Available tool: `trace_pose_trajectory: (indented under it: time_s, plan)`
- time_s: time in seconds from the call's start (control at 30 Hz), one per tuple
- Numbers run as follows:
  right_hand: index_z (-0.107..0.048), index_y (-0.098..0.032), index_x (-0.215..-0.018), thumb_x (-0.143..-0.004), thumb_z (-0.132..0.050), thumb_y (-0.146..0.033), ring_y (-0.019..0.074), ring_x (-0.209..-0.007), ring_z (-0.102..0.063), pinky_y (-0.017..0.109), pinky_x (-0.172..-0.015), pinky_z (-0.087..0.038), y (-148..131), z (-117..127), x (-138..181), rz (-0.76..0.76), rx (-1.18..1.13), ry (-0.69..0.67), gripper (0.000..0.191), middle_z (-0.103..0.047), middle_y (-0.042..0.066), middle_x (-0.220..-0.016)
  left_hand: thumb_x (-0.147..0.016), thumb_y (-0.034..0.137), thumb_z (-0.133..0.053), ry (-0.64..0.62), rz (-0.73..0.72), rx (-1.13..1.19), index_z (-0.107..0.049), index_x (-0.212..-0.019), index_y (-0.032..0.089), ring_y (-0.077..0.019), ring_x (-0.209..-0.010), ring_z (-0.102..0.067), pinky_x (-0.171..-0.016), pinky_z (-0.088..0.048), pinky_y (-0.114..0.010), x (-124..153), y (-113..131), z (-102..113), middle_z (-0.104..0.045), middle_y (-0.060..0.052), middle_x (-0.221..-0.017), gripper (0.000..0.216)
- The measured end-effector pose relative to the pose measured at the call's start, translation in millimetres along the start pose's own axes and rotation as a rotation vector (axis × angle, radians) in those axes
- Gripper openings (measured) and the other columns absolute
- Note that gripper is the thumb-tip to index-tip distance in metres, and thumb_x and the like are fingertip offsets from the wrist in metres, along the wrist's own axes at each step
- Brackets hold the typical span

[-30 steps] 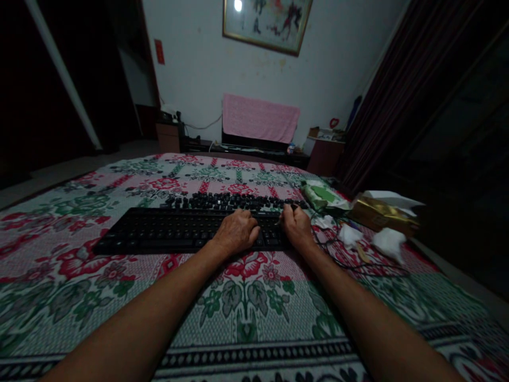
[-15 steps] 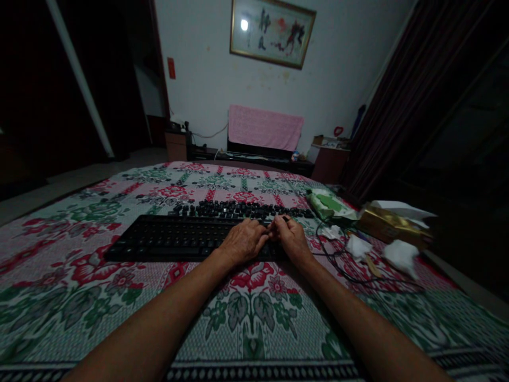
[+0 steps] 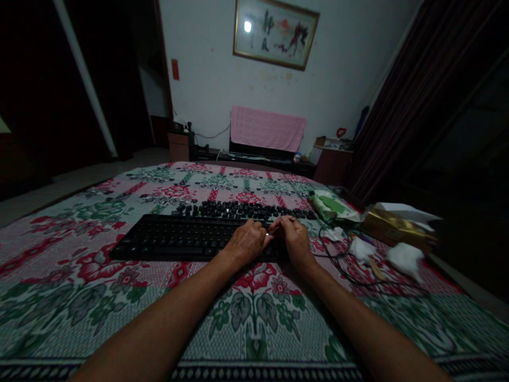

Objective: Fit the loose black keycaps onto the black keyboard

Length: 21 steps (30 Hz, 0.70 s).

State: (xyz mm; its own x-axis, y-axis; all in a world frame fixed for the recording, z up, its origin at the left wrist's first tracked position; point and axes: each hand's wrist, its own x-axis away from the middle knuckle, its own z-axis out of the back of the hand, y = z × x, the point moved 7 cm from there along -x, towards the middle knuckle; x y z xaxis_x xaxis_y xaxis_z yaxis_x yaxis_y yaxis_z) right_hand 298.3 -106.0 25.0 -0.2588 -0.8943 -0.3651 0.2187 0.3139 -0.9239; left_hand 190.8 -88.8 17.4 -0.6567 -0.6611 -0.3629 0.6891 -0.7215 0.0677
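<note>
A black keyboard (image 3: 175, 241) lies on a flowered bedspread (image 3: 254, 313). Behind it runs a row of loose black keycaps (image 3: 242, 210). My left hand (image 3: 245, 243) rests curled on the keyboard's right part. My right hand (image 3: 293, 239) sits beside it, fingers pinched together over the keys; a small bright spot shows between the two hands, and I cannot make out what it is. The fingertips of both hands nearly touch.
A black cable (image 3: 350, 268) loops to the right of the keyboard. A green packet (image 3: 330, 206), a gold tissue box (image 3: 393, 225) and white tissue wads (image 3: 401, 254) lie at the right. A pink cloth (image 3: 267, 128) covers a screen at the far wall.
My right hand has moved left toward my left hand, so the two now meet over the keyboard's right part. The view has tilted up slightly.
</note>
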Motion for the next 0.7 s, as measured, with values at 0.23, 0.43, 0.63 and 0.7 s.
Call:
trace_pose_trajectory:
  time_s: [0.23, 0.43, 0.63, 0.7]
  plan:
    - [-0.057, -0.019, -0.068, -0.082, -0.046, -0.038, 0.0162, -0.07, -0.059, 0.028, -0.071, -0.047, -14.1, -0.2, 5.8, 0.172, 0.135, -0.008, 0.026, -0.063, 0.004, -0.071, -0.089, 0.032, -0.041, 0.017, -0.009, -0.018, -0.064, -0.09, 0.013, -0.0213, -0.09, -0.054, -0.076, -0.048, -0.032, 0.5, 0.1, -0.4, -0.061, -0.01, -0.088, 0.03]
    - [-0.056, -0.019, -0.068, -0.082, -0.047, -0.037, 0.0162, -0.065, -0.058, 0.028, -0.067, -0.047, -9.2, 3.4, 7.8, 0.14, 0.051, 0.029, 0.024, -0.062, 0.003, -0.068, -0.09, 0.035, -0.038, 0.02, -0.01, -0.008, -0.063, -0.091, 0.013, -0.0214, -0.091, -0.053, -0.076, -0.047, -0.032, 1.2, 0.1, -0.1, -0.061, -0.009, -0.092, 0.033]
    - [-0.058, -0.019, -0.067, -0.082, -0.048, -0.033, 0.0168, -0.07, -0.059, 0.029, -0.071, -0.047, -13.2, 0.6, 9.0, 0.191, 0.097, -0.003, 0.023, -0.062, 0.004, -0.071, -0.09, 0.031, -0.039, 0.007, -0.012, -0.014, -0.063, -0.091, 0.013, -0.0211, -0.091, -0.053, -0.077, -0.047, -0.031, 1.6, 1.0, -0.6, -0.061, -0.009, -0.091, 0.029]
    - [-0.059, -0.018, -0.066, -0.081, -0.049, -0.033, 0.0168, -0.071, -0.059, 0.029, -0.072, -0.047, -16.6, -0.2, 9.5, 0.207, 0.13, 0.005, 0.023, -0.062, 0.004, -0.071, -0.09, 0.029, -0.039, 0.011, -0.02, -0.016, -0.063, -0.091, 0.013, -0.0214, -0.09, -0.053, -0.076, -0.047, -0.031, 1.6, 1.9, -0.1, -0.061, -0.009, -0.091, 0.029]
